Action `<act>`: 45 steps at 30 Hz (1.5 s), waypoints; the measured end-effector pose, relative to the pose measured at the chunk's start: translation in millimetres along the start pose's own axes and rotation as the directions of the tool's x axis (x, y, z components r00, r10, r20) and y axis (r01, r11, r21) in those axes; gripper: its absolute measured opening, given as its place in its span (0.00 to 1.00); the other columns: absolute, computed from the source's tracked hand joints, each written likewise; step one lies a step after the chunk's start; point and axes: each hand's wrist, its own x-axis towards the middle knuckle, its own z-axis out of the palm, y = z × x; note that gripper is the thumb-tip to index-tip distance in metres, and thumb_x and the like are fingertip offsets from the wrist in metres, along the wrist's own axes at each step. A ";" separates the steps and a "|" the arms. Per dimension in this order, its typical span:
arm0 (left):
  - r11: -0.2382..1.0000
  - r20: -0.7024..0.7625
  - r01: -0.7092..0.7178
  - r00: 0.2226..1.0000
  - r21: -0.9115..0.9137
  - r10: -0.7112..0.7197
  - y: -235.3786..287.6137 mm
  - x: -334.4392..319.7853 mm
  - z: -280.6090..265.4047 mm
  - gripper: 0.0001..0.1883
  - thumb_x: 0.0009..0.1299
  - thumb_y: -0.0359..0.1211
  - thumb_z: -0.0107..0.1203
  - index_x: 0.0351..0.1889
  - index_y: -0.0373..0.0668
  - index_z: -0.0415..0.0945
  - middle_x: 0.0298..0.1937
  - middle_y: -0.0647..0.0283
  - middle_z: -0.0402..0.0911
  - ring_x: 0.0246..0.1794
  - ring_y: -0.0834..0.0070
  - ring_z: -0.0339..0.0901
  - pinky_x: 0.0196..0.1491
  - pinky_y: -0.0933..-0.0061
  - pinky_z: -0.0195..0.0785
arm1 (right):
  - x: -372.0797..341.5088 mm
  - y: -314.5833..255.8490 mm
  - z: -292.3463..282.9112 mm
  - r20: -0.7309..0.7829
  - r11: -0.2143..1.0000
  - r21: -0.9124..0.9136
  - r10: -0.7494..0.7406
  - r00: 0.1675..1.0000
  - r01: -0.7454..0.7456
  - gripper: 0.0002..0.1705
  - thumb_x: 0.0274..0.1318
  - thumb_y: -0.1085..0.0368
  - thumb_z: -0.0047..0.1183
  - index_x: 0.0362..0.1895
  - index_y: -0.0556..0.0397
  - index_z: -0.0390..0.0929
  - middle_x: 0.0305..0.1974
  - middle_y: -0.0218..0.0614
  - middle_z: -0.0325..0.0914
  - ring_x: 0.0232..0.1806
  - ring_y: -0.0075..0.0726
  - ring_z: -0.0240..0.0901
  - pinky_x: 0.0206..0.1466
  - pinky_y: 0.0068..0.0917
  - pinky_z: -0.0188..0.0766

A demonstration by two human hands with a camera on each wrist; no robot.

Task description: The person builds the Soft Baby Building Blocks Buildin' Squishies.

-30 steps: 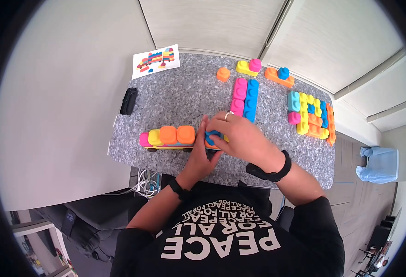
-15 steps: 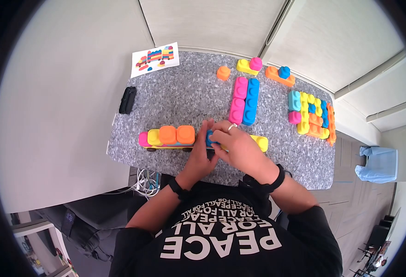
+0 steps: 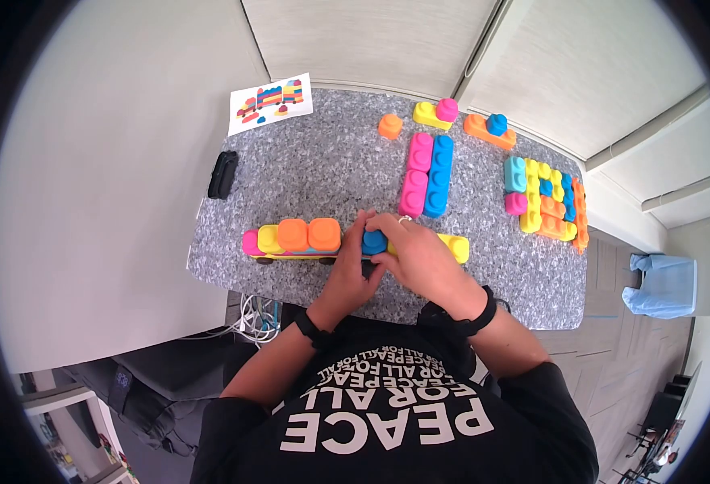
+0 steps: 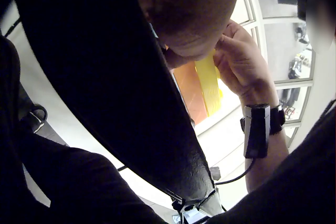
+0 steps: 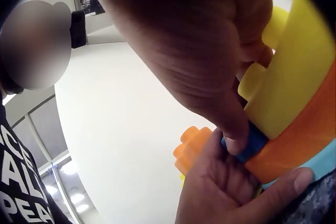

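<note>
One brick stack ran lengthwise left to right | left hand gripped its left end, thumb and fingers astride | blue brick sat just right of those fingers | right hand, nearest it, pinched it, stack reaching rightward past that hand

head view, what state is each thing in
left hand: holds right stack
right hand: pinches blue block
blue block: atop right stack, pinched
right stack: partly hidden by hands
left stack: assembled, upright
card: flat, picture up
small orange block: loose, stud up
long blue block: beside pink blocks, studs up
</note>
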 end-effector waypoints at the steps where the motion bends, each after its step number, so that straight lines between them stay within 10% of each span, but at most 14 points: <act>1: 1.000 0.001 -0.004 1.000 -0.016 0.004 0.7 0.9 -0.1 0.57 0.76 0.29 0.73 0.96 0.31 0.43 0.91 0.37 0.62 0.91 0.43 0.65 0.90 0.46 0.59 | 0.2 0.5 0.4 -0.005 1.000 0.002 -0.009 1.000 0.009 0.32 0.62 0.69 0.76 0.67 0.49 0.76 0.49 0.53 0.88 0.55 0.72 0.86 0.57 0.59 0.81; 5: 0.999 -0.010 0.008 1.000 -0.038 -0.008 3.3 3.3 0.0 0.57 0.76 0.27 0.73 0.96 0.33 0.45 0.92 0.38 0.62 0.92 0.45 0.64 0.90 0.46 0.58 | -1.3 -2.3 -0.8 -0.006 1.000 -0.022 -0.015 1.000 0.015 0.32 0.63 0.69 0.76 0.69 0.49 0.78 0.50 0.52 0.89 0.55 0.70 0.87 0.57 0.57 0.82; 8: 1.000 -0.014 -0.002 1.000 -0.031 0.001 0.5 4.0 -0.2 0.57 0.74 0.27 0.74 0.96 0.35 0.46 0.92 0.40 0.64 0.91 0.46 0.67 0.90 0.46 0.59 | 5.8 2.3 -24.1 -0.245 0.949 0.068 -0.284 0.927 0.309 0.32 0.63 0.68 0.76 0.71 0.50 0.81 0.52 0.50 0.89 0.55 0.64 0.89 0.57 0.53 0.83; 11: 1.000 -0.008 0.000 1.000 -0.025 0.000 5.5 4.7 -2.8 0.57 0.73 0.26 0.75 0.95 0.35 0.47 0.92 0.42 0.64 0.89 0.48 0.69 0.89 0.46 0.60 | 9.4 15.7 -67.7 -0.255 0.998 -0.040 -0.056 0.965 0.047 0.26 0.64 0.66 0.75 0.65 0.53 0.85 0.54 0.49 0.87 0.59 0.67 0.87 0.62 0.55 0.83; 14: 0.999 -0.036 -0.046 0.998 -0.011 0.046 1.1 3.7 1.0 0.58 0.72 0.26 0.76 0.95 0.35 0.48 0.92 0.43 0.64 0.88 0.48 0.70 0.89 0.46 0.62 | 23.1 34.0 -101.1 -0.015 0.984 -0.122 0.129 0.992 -0.130 0.25 0.64 0.67 0.75 0.64 0.51 0.86 0.54 0.50 0.88 0.59 0.65 0.87 0.62 0.53 0.84; 17: 0.999 -0.036 -0.048 0.998 0.002 0.048 1.6 4.0 0.7 0.58 0.72 0.26 0.77 0.95 0.35 0.48 0.91 0.43 0.65 0.88 0.48 0.70 0.88 0.46 0.63 | 35.5 66.9 -91.6 0.102 0.940 -0.324 -0.078 0.992 0.108 0.24 0.64 0.66 0.75 0.63 0.51 0.88 0.53 0.47 0.89 0.56 0.60 0.88 0.58 0.51 0.85; 23: 0.996 -0.077 -0.085 0.993 0.021 0.087 3.2 5.0 -1.4 0.57 0.72 0.26 0.77 0.94 0.35 0.51 0.89 0.42 0.67 0.86 0.49 0.72 0.86 0.47 0.66 | 62.0 82.1 -73.2 0.274 0.903 -0.416 0.010 0.962 0.109 0.19 0.62 0.58 0.76 0.53 0.54 0.90 0.49 0.50 0.90 0.55 0.63 0.88 0.58 0.56 0.84; 35: 0.997 -0.104 -0.045 0.994 -0.069 0.038 -5.3 -1.2 -2.6 0.39 0.83 0.24 0.62 0.91 0.37 0.58 0.78 0.46 0.76 0.76 0.54 0.78 0.82 0.51 0.69 | 71.7 84.6 -67.8 0.282 0.903 -0.414 0.008 0.959 0.114 0.14 0.57 0.66 0.72 0.47 0.54 0.90 0.45 0.53 0.90 0.51 0.66 0.89 0.53 0.57 0.84; 45: 0.997 -0.107 0.019 0.994 -0.071 -0.027 -8.5 -5.3 -1.6 0.43 0.85 0.31 0.67 0.92 0.33 0.54 0.79 0.41 0.76 0.78 0.47 0.77 0.82 0.49 0.68 | 32.7 8.1 -92.8 0.000 0.945 0.103 -0.311 0.951 0.309 0.19 0.59 0.78 0.66 0.55 0.53 0.91 0.54 0.44 0.88 0.57 0.56 0.89 0.60 0.45 0.87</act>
